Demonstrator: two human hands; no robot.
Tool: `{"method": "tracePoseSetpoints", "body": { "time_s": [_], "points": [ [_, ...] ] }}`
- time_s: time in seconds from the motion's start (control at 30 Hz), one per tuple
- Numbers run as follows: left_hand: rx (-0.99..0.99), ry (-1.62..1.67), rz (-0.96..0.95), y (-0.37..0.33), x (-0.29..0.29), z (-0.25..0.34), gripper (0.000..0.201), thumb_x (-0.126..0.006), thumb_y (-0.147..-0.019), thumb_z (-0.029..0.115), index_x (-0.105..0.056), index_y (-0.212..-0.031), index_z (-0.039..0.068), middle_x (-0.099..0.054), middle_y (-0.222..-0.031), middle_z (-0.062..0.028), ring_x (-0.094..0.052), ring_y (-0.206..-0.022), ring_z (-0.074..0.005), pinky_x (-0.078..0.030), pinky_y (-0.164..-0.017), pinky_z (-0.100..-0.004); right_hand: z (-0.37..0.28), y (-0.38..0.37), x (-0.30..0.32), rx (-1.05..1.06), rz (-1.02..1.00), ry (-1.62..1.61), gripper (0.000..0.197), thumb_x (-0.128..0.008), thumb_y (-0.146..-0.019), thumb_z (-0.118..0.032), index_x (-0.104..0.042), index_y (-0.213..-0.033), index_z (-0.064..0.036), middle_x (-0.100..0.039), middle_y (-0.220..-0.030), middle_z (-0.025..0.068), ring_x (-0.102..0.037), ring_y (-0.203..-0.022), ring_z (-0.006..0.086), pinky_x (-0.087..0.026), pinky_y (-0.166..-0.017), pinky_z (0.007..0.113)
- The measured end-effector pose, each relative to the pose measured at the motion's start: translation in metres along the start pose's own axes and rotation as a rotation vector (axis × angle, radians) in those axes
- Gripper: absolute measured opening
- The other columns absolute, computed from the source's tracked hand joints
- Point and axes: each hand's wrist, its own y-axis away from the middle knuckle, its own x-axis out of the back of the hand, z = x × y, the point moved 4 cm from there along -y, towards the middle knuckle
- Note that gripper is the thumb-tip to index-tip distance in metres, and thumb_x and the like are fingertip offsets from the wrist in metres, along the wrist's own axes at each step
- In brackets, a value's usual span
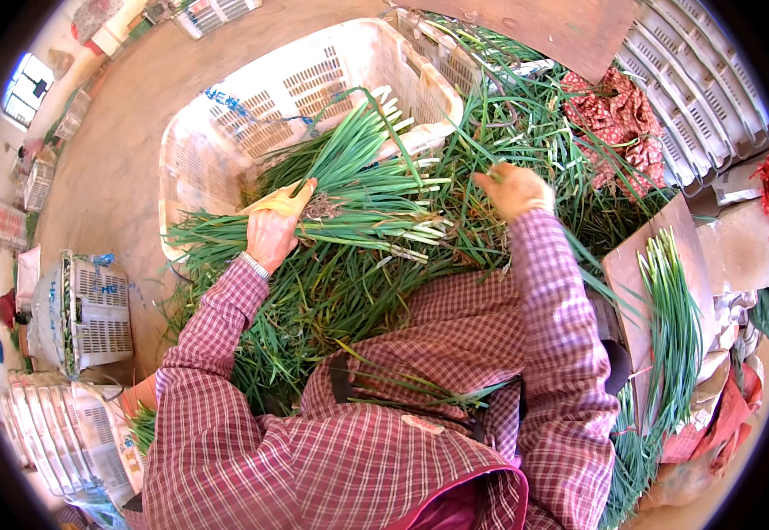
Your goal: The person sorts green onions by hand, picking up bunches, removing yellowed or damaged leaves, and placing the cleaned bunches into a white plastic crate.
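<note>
My left hand [276, 231], with yellow covering on its fingers, is closed around a bunch of garlic chives [349, 150] at the basket's near side. The white stem ends fan out to the upper right. More chives [375, 221] lie beneath it, with a brown rooty clump [321, 207] beside the fingers. My right hand [517, 191], in a pale yellowish covering, is raised over the heap of loose green leaves [481, 230]. Its fingers are pinched together by a long green leaf; what they hold is too small to make out.
A white plastic basket [177, 146] stands ahead on the left. At right are a brown board [618, 265] bearing neat chives [671, 327], a red patterned cloth [618, 124] and stacked white crates [693, 79]. Another brown board [561, 31] lies at the top. More crates [102, 322] stand left.
</note>
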Motion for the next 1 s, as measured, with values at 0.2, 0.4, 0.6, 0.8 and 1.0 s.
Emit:
{"method": "tracePoseSetpoints", "body": {
  "time_s": [0.2, 0.4, 0.6, 0.8, 1.0],
  "points": [
    [0.03, -0.002, -0.023, 0.002, -0.002, 0.001, 0.081, -0.062, -0.048, -0.01, -0.051, -0.125, 0.012, -0.061, -0.109, -0.0099, -0.06, -0.084, -0.0267, -0.049, -0.07, -0.0338, -0.084, -0.024, -0.04, 0.127, -0.066, 0.026, 0.063, -0.045, -0.085, -0.06, -0.056, -0.117, -0.0067, -0.06, -0.115, 0.0143, -0.058, -0.107, 0.0263, -0.046, -0.09, 0.036],
    [-0.007, -0.005, 0.003, 0.004, -0.003, -0.005, 0.087, -0.063, -0.047, -0.01, -0.048, -0.129, 0.015, -0.061, -0.107, -0.009, -0.06, -0.081, -0.0251, -0.049, -0.068, -0.0335, -0.048, -0.029, -0.051, -0.014, -0.111, 0.055, 0.039, -0.047, -0.091, -0.042, -0.059, -0.113, -0.0121, -0.064, -0.106, 0.012, -0.062, -0.097, 0.0259, -0.048, -0.085, 0.036],
    [0.031, -0.014, 0.025, 0.008, 0.002, -0.012, 0.093, -0.065, -0.046, -0.009, -0.046, -0.132, 0.02, -0.061, -0.091, -0.0093, -0.058, -0.074, -0.0269, -0.048, -0.062, -0.0347, 0.078, -0.022, -0.026, -0.291, -0.048, 0.267, 0.033, -0.053, -0.09, -0.035, -0.062, -0.11, -0.0093, -0.065, -0.107, 0.0081, -0.062, -0.1, 0.0207, -0.049, -0.084, 0.033],
    [0.076, -0.051, 0.014, 0.011, 0.01, -0.015, 0.097, -0.067, -0.045, -0.009, -0.044, -0.134, 0.024, -0.057, -0.088, -0.0089, -0.057, -0.072, -0.0269, -0.047, -0.061, -0.0367, 0.006, 0.039, -0.002, 0.088, 0.053, 0.079, 0.031, -0.062, -0.084, -0.034, -0.059, -0.111, -0.0199, -0.066, -0.103, 0.0068, -0.064, -0.091, 0.0215, -0.051, -0.081, 0.033],
    [0.066, -0.073, 0.071, 0.011, 0.022, -0.013, 0.098, -0.067, -0.044, -0.009, -0.045, -0.133, 0.024, -0.054, -0.082, -0.0085, -0.055, -0.067, -0.0271, -0.046, -0.059, -0.0371, -0.044, 0.066, -0.018, 0.543, 0.272, -0.419, 0.022, -0.063, -0.082, -0.036, -0.066, -0.1, -0.0229, -0.068, -0.087, 0.0088, -0.065, -0.08, 0.0262, -0.052, -0.074, 0.034]
  ]
}}
